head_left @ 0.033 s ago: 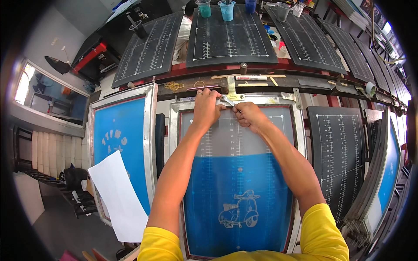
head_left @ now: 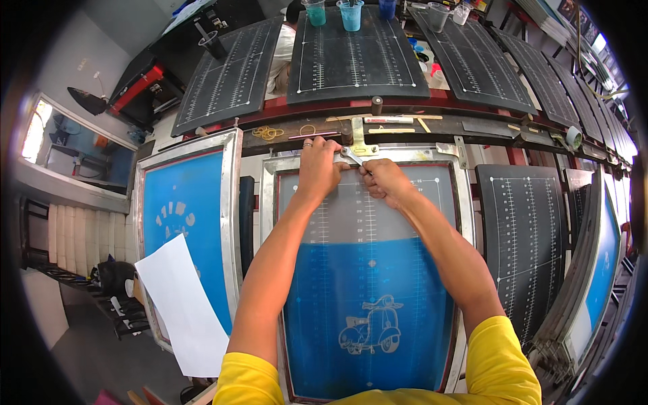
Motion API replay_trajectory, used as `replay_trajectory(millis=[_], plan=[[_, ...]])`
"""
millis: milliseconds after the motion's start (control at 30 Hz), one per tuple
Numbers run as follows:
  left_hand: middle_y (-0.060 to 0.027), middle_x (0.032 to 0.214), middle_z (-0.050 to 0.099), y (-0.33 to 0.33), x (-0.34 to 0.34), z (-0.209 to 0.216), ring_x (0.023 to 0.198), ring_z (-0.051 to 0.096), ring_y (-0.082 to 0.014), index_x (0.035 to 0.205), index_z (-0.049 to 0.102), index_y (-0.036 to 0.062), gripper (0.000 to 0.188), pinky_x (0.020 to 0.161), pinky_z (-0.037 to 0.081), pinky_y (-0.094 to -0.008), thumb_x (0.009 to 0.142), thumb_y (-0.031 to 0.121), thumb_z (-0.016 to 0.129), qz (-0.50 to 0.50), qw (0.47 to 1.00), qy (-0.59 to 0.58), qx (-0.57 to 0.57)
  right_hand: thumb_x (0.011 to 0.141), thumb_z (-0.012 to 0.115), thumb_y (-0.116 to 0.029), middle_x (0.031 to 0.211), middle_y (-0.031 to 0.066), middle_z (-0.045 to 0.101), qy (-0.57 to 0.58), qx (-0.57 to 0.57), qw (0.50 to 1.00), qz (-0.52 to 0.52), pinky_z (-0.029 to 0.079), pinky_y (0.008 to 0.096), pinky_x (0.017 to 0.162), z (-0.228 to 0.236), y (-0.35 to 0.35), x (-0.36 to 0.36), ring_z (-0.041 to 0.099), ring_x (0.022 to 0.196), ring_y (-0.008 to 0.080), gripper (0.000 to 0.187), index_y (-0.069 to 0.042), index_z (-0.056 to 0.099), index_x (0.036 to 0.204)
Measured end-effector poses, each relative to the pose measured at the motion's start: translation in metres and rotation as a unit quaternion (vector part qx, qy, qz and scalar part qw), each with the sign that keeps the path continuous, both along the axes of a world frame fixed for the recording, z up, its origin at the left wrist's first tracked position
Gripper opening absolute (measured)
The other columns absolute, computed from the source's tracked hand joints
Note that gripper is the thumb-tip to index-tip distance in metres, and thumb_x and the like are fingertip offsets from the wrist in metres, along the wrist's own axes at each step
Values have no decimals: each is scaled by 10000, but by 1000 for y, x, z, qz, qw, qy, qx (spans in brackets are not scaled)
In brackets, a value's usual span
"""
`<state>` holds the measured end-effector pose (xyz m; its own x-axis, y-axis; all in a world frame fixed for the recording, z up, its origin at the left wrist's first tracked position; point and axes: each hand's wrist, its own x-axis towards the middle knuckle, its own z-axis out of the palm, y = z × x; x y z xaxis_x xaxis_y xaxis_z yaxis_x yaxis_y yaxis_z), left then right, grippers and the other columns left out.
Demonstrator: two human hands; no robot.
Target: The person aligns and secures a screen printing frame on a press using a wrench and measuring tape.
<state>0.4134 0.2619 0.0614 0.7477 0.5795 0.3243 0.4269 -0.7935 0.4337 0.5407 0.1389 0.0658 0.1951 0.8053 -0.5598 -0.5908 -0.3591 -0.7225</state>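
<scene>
My right hand (head_left: 390,183) is closed round the handle of a small silver wrench (head_left: 352,157). The wrench's head sits at a bolt by a pale metal bracket (head_left: 359,136), at the top of a screen-printing frame (head_left: 465,209). Just left of it, my left hand (head_left: 318,169) grips the frame's top rail, fingers over the far side and thumb stretched toward the wrench. Below my hands, the frame's mesh is grey above and blue below, with a scooter drawing (head_left: 370,325) on the blue part. A ruled board shows through the mesh.
A second blue screen (head_left: 192,182) stands at left, partly covered by a white paper sheet (head_left: 185,307). The rail beyond holds rubber bands (head_left: 268,133), a marker (head_left: 388,120) and sticks. Ruled black boards (head_left: 358,61) carry paint cups (head_left: 351,17) behind; another board (head_left: 523,243) lies right.
</scene>
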Motion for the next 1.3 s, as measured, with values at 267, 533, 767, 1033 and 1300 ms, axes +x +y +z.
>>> replay_trajectory(millis=[267, 533, 767, 1033, 1300], plan=[[-130, 942, 563, 1, -1, -5, 927, 503, -334, 968, 637, 41, 386, 815, 411, -424, 641, 158, 804, -9, 1000, -14, 0, 922, 408, -122, 522, -31, 334, 46, 11, 988, -148, 178, 248, 359, 2, 1, -40, 252, 381, 66, 147, -43, 476, 818], [-131, 959, 576, 5, -3, -2, 947, 514, -344, 970, 641, 42, 373, 819, 421, -433, 662, 192, 789, -9, 1000, -2, 4, 936, 393, -143, 529, -28, 357, 56, 64, 972, -218, 191, 255, 354, -7, 9, -68, 271, 377, 69, 164, -21, 480, 869], [-128, 1006, 589, 6, 3, 2, 982, 524, -349, 990, 645, 73, 397, 865, 425, -437, 660, 231, 801, -12, 999, 29, -12, 946, 398, -166, 563, -17, 396, -23, 58, 991, -119, 233, 250, 368, 6, -29, -39, 327, 423, 76, 199, -22, 522, 889], [-149, 1166, 611, -8, -54, 10, 1123, 558, -292, 1162, 593, 27, 391, 960, 426, -367, 798, 134, 691, -49, 982, -115, -139, 952, 480, -144, 715, 49, 563, -548, -29, 818, -173, 410, 270, 569, 41, -238, -15, 476, 626, 102, 225, 9, 596, 1070], [-169, 1236, 563, -150, -218, 28, 1171, 522, -324, 1226, 536, 13, 372, 983, 415, -388, 889, 158, 605, 124, 983, -102, -91, 918, 516, -87, 868, 176, 592, -717, -237, 638, -149, 454, 412, 702, 0, -429, -7, 588, 788, 350, 140, -1, 525, 1029]])
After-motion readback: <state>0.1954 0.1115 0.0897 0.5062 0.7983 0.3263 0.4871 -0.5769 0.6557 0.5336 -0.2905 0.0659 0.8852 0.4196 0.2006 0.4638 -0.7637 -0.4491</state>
